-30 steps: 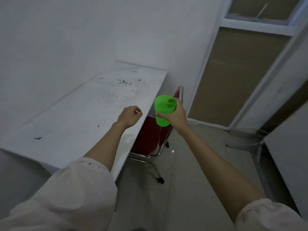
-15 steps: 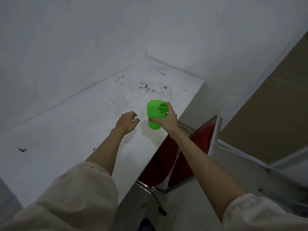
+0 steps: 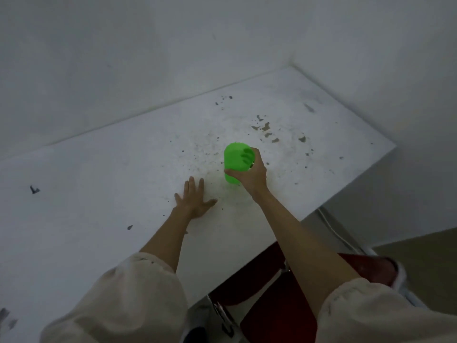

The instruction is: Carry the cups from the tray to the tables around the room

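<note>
One green cup (image 3: 237,161) in view, gripped in my right hand (image 3: 251,175). One white table (image 3: 103,194), speckled with dark marks too many to count. One red chair (image 3: 279,308) tucked under table edge. My two hands: left hand (image 3: 194,200) flat on tabletop, right around cup. Two pale sleeves at bottom of view. One white cable (image 3: 332,229) along wall
</note>
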